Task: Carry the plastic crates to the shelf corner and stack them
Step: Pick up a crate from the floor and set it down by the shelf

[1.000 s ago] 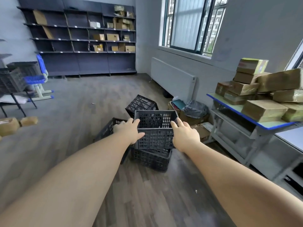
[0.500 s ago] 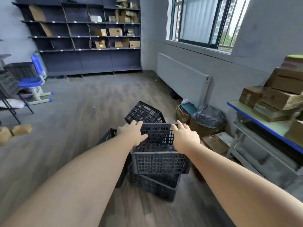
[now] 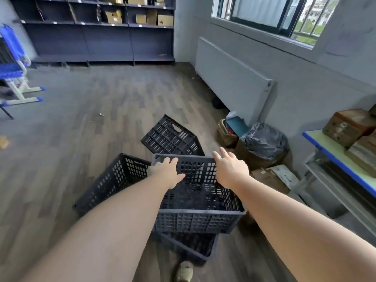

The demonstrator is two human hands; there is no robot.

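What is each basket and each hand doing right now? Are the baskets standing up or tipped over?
top crate: upright, open side up, resting on another crate
bottom crate: upright on the floor, under the top crate
left crate: tipped on its side
far crate: tilted, leaning
left hand: holds the top crate's far rim
right hand: fingers straight, at the top crate's right rim
bin: lined with a grey bag

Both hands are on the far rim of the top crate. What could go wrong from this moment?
1. The left hand and right hand reach only the far rim of the top crate; lifted so, it may tip toward the person.
2. It sits askew on the lower crate, so it could slide off.
3. The foot is close below and could be hit.
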